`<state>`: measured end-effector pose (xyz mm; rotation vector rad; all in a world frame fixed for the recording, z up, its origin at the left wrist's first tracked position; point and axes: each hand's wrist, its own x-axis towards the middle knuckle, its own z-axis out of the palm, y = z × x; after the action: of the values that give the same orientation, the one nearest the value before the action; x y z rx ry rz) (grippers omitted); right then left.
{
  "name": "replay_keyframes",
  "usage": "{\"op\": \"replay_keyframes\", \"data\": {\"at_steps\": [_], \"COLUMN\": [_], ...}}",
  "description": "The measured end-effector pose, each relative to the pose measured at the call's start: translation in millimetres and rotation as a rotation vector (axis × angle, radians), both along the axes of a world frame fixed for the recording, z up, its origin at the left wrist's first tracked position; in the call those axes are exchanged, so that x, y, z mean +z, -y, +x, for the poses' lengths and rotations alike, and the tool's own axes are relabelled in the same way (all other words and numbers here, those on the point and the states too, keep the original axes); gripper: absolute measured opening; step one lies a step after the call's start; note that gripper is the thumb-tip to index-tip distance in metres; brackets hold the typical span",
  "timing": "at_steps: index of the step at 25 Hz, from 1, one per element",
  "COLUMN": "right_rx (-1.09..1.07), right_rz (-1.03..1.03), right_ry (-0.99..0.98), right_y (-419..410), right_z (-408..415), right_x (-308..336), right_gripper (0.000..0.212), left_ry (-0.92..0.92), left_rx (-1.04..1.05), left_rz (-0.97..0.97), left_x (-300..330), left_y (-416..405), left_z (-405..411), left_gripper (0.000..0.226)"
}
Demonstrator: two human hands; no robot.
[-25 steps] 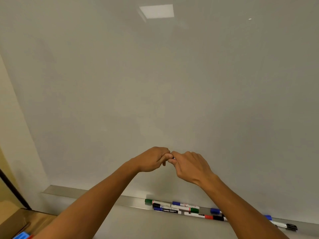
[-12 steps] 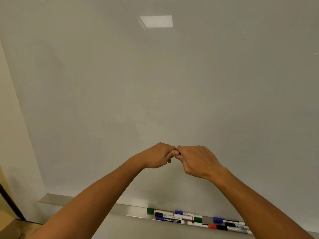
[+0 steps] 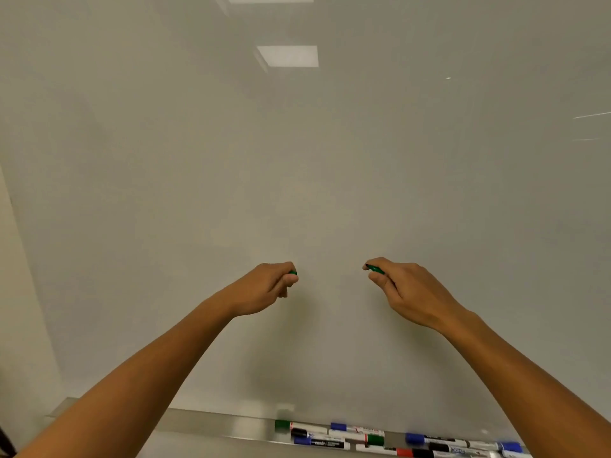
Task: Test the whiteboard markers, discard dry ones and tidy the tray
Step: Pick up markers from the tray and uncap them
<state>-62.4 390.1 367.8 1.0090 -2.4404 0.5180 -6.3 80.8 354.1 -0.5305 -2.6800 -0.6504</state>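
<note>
From the head view I take the whiteboard [image 3: 297,193] as my landmark; both of my hands are raised in front of its lower middle, well apart from each other. My left hand [image 3: 267,287] has its fingers curled round a small green cap [image 3: 293,273], only the tip of which shows at the knuckles. My right hand [image 3: 406,292] pinches the green marker [image 3: 375,268], its uncapped end pointing left toward the board face. I judge the cap is held aside so the nib is free to write, and so it can go straight back on after the test stroke. No mark shows on the whiteboard yet, so I cannot tell whether this marker is dry. Along the whiteboard's bottom edge runs the tray [image 3: 215,421], and the other markers [image 3: 334,436] lie jumbled toward its right, some crossing, untidied as yet.
</note>
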Motion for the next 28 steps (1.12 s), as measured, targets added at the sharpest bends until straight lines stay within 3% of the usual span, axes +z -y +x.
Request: {"op": "replay_keyframes", "data": {"at_steps": [7,11,17,21,25,28], "right_rx": [0.076,0.086,0.094,0.117,0.19,0.273], "right_rz": [-0.154,-0.184,-0.329,-0.371,-0.607,-0.701], "right_ry": [0.008,-0.024,-0.058,-0.111,0.055,0.224], "right_y": [13,13,13,6,4,2], "right_z": [1,-3,-16,-17,-12,-12], "right_x": [19,31,54,76,100,112], "right_gripper": [0.046,0.063,0.031,0.043,0.027,0.047], "left_ry": [-0.231,-0.47,-0.645,-0.691,-0.978,-1.059], "left_rx": [-0.007,0.067,0.191,0.169,0.249,0.25], "left_rz": [0.01,-0.109,0.076,0.166,0.014,-0.078], "left_x": [45,70,108,129,150,163], "left_y": [-22,-30,-45,-58,-59,-57], "left_z": [-22,-40,-63,-68,-81,-99], "left_gripper": [0.022,0.029,0.056,0.062,0.062,0.066]}}
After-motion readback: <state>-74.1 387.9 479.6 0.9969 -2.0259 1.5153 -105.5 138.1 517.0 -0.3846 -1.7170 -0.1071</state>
